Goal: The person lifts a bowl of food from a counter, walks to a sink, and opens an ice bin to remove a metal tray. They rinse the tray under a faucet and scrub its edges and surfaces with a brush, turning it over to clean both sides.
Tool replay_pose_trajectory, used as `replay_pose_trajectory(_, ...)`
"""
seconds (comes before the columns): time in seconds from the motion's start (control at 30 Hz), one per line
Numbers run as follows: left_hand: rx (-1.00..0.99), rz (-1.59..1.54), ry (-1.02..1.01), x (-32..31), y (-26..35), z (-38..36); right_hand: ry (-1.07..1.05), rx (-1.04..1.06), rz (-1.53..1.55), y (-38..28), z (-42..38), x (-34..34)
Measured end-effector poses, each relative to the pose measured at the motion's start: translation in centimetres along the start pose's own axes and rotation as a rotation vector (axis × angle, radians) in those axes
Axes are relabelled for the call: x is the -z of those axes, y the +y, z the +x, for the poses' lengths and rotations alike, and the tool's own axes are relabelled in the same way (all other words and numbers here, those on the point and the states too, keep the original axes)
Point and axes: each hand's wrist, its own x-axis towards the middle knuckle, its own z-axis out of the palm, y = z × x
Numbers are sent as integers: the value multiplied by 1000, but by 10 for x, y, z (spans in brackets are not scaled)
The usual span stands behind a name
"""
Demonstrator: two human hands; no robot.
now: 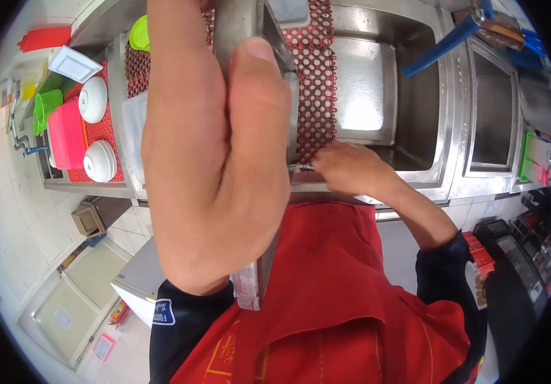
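Observation:
My left hand (218, 147) is raised close to the camera and looms large. Its thumb presses along the side of a stainless steel pan (243, 25), held on edge; the other fingers are hidden behind it. The pan's lower corner (250, 291) shows below the wrist, in front of the red apron. My right hand (347, 168) is closed at the near edge of the red perforated mat (316, 96), by the sink's front left corner. A thin pale strip shows at its fingertips; what it grips, if anything, I cannot make out.
A steel sink (358, 89) lies right of the mat, with a blue-handled tool (445, 45) over its far right side. Further right is a second basin (493, 115). On the left are white bowls (99, 161), a pink container (66, 134) and a green cup (46, 105).

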Motion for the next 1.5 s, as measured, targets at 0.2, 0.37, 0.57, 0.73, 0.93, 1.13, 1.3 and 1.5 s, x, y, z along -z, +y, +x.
replay_pose_trajectory(0.2,-70,-13,-36,8,-14,2,-70,-80,124,-75,-65,67)
replay_pose_trajectory(0.37,-59,20,-36,12,-12,1,-51,-142,128,-67,-59,46)
replay_pose_trajectory(0.57,-68,-63,-53,7,-12,-3,78,-90,38,-15,-26,-14)
replay_pose_trajectory(0.73,141,-123,-23,8,9,-8,30,-2,136,-83,-87,88)
replay_pose_trajectory(0.93,156,-127,-55,31,-4,-9,444,-51,-221,-52,-79,153)
replay_pose_trajectory(1.13,373,-342,-148,60,-20,-10,683,-161,-716,-7,113,246)
replay_pose_trajectory(1.3,314,-375,-88,64,-19,-17,314,-437,-790,25,236,230)
replay_pose_trajectory(1.5,93,-289,70,77,11,-38,429,-154,-826,17,212,253)
